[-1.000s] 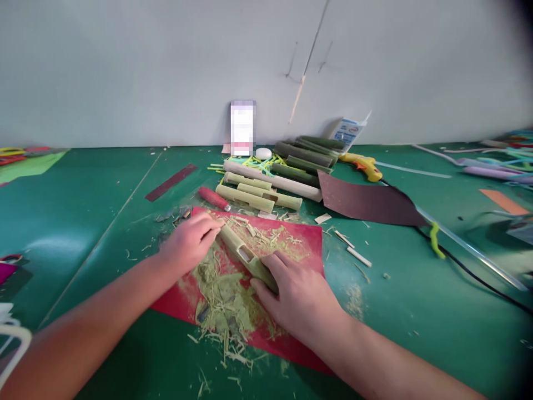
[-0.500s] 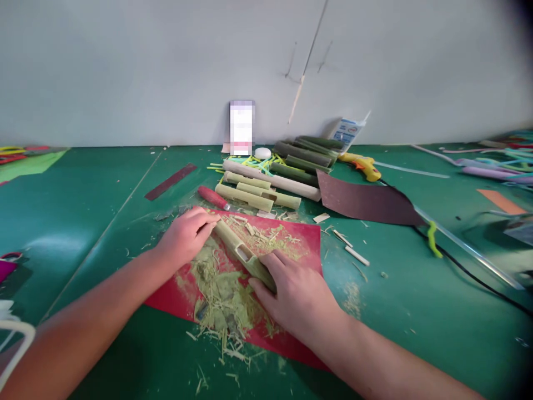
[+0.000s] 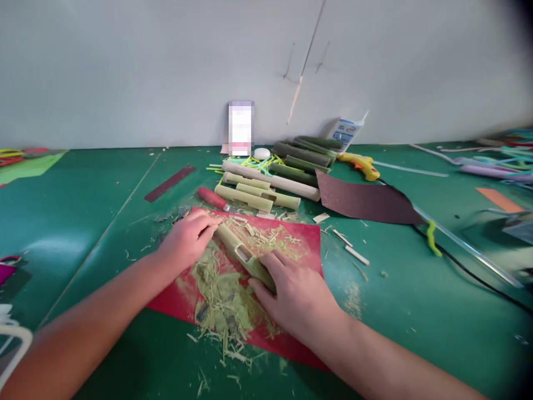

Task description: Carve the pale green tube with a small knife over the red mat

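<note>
A pale green bamboo piece (image 3: 240, 252) with a rectangular notch cut in it lies diagonally on a red mat (image 3: 306, 239). My left hand (image 3: 188, 240) is closed over its far end. My right hand (image 3: 296, 297) is wrapped round its near end and presses it onto the mat. Greenish shavings (image 3: 222, 294) are heaped on the mat between my hands and spill off its front edge.
Behind the mat lie a red-handled knife (image 3: 212, 198), several pale bamboo tubes (image 3: 258, 191) and dark green ones (image 3: 303, 155), a brown sandpaper sheet (image 3: 366, 203), a yellow glue gun (image 3: 360, 164) with a black cable (image 3: 470, 272), and a sandpaper strip (image 3: 170, 183). The green table (image 3: 75, 222) meets a grey wall.
Nothing has visibly changed beyond a slight shift of my left hand on the bamboo's far end.
</note>
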Demonstrator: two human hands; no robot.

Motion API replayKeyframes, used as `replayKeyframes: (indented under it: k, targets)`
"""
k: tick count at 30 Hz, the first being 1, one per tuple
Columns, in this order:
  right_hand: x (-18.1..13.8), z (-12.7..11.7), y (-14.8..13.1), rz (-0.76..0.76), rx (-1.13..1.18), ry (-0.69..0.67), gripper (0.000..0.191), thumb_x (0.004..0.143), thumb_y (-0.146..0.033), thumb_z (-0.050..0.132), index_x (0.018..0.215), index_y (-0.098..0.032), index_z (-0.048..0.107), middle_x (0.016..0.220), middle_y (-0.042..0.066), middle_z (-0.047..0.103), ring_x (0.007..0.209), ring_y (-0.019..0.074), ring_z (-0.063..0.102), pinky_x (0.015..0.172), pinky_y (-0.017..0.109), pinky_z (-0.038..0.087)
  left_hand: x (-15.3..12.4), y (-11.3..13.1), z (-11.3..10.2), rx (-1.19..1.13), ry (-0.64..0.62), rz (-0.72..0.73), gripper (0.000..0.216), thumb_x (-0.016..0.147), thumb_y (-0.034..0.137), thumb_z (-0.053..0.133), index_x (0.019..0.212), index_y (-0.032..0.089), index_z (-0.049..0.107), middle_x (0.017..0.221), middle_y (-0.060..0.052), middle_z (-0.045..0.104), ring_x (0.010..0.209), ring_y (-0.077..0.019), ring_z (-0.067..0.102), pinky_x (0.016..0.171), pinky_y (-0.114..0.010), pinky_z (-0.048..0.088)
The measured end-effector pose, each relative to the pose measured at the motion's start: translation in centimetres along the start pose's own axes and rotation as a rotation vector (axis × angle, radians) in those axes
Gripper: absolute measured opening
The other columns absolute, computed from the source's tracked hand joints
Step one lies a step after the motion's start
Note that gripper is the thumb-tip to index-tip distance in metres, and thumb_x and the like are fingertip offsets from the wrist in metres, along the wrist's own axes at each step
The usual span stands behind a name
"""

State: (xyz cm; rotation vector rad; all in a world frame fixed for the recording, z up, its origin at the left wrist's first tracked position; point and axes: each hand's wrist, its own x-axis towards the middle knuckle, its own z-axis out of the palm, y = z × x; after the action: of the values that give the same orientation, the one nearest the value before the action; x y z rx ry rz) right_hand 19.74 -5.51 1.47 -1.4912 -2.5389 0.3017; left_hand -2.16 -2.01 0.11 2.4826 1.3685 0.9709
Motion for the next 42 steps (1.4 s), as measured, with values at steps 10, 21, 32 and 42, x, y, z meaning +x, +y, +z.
replayKeyframes:
  k: [10,21,32,42]
  targets:
    - [0.1,-0.1,0.0,-0.004,-0.018,-0.009,0.014,0.080,-0.033,0.051,0.085,-0.020,0.052,0.081,0.000,0.058,0.063,0.0141,0.054,0.049,0.026,0.027,-0.1,0.0,-0.1,-0.019,-0.065,-0.004,0.019,0.089,0.018,0.047,0.101,0.016,0.062,0.088,-0.006,0.062,0.083,-0.0149,0.059,0.075,-0.029,0.049]
    - [0.1,0.0,-0.1,-0.001,-0.017,0.010,0.013,0.080,-0.032,0.052,0.084,-0.020,0.051,0.081,0.000,0.058,0.065,0.0143,0.055,0.050,0.026,0.027,-0.1,0.0,0.2,-0.037,-0.036,0.005,0.019,0.089,0.018,0.046,0.100,0.016,0.062,0.088,-0.007,0.062,0.083,-0.0156,0.059,0.077,-0.031,0.049]
    - [0.1,-0.3,-0.1,-0.007,-0.049,0.015,0.015,0.079,-0.034,0.053,0.085,-0.021,0.052,0.080,0.000,0.059,0.064,0.0140,0.055,0.050,0.027,0.028,-0.1,-0.8,-0.2,0.044,0.060,-0.031,0.018,0.088,0.019,0.047,0.098,0.016,0.062,0.089,-0.007,0.062,0.085,-0.0167,0.059,0.078,-0.032,0.049]
    - [0.1,-0.5,0.0,-0.039,-0.086,0.070,0.012,0.079,-0.029,0.047,0.078,-0.020,0.054,0.075,0.001,0.056,0.061,0.0144,0.052,0.052,0.029,0.029,0.2,-0.6,0.2,0.006,0.048,-0.004,0.019,0.088,0.017,0.047,0.100,0.015,0.061,0.091,-0.008,0.062,0.086,-0.0164,0.059,0.081,-0.032,0.048]
